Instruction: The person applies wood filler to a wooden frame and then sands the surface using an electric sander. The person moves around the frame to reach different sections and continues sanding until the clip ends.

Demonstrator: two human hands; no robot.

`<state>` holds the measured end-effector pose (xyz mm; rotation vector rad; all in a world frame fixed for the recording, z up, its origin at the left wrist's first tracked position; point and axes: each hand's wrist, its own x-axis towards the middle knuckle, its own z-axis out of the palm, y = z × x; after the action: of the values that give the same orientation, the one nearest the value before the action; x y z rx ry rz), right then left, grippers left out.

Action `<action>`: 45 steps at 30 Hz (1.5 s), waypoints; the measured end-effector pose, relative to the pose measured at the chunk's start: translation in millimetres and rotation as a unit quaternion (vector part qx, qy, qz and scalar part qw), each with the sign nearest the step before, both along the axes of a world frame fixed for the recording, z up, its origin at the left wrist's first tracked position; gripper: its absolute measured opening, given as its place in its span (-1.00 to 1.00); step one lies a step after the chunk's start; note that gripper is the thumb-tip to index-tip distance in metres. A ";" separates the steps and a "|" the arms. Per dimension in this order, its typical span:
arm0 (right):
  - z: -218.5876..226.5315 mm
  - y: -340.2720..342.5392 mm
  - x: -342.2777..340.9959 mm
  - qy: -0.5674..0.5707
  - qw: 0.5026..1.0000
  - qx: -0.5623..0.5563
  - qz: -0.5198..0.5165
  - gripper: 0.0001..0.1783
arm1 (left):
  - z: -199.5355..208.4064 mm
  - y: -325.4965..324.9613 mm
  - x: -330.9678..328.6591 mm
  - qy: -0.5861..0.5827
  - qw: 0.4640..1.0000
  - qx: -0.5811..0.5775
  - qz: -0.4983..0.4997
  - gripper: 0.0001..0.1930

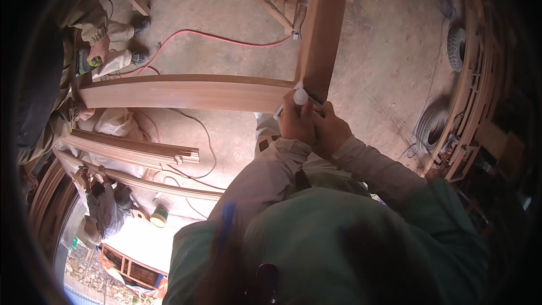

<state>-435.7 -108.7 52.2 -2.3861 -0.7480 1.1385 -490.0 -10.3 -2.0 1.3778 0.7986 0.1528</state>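
Note:
My left hand [297,122] is closed around a white, rounded piece with a narrow tip [300,97], perhaps a glue bottle or nozzle. Its tip is at the corner where a long wooden rail [192,93] meets a thick wooden post [323,28]. Pressed against the left hand, my right hand [332,131] has its fingers curled; what they grip is hidden. A thin grey edge [278,113] shows beside the left hand, too little of it to name.
At the left, a co-worker [104,34] holds a green power tool [84,62] by the rail's far end. Stacked mouldings [132,149], a red hose [209,35], a bucket [160,216] and another person [110,209] are also left. Tires [435,124] and long timber frames [471,96] stand right.

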 end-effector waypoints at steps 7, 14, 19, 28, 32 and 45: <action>-18.9 31.8 -3.6 -0.036 0.992 0.112 0.043 -0.31 | 1.3 29.9 -9.7 -0.062 0.995 0.042 0.063 -0.63; -8.9 150.7 -5.8 0.015 0.982 0.130 0.137 -0.20 | 4.4 143.0 -33.6 -0.027 0.984 0.078 0.155 -0.50; 0.7 111.0 4.5 0.018 0.989 0.103 0.105 -0.44 | -6.4 108.4 -27.3 -0.013 0.984 0.138 0.109 -0.52; -12.8 -35.9 1.1 -0.064 0.990 0.126 0.015 -0.34 | -2.6 -34.4 -7.7 -0.022 0.999 0.029 -0.016 -0.70; -19.6 -35.0 -2.0 -0.056 0.989 0.136 0.031 -0.35 | -8.2 -38.6 -14.5 -0.043 0.999 -0.003 0.030 -0.71; -2.4 -4.3 -14.9 -0.010 1.000 0.023 0.007 -0.41 | 10.5 -5.3 -20.1 -0.031 0.999 0.040 -0.010 -0.64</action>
<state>-450.7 -112.9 49.8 -2.3612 -0.7899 1.0939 -510.1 -15.6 8.5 1.4492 0.7333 0.2130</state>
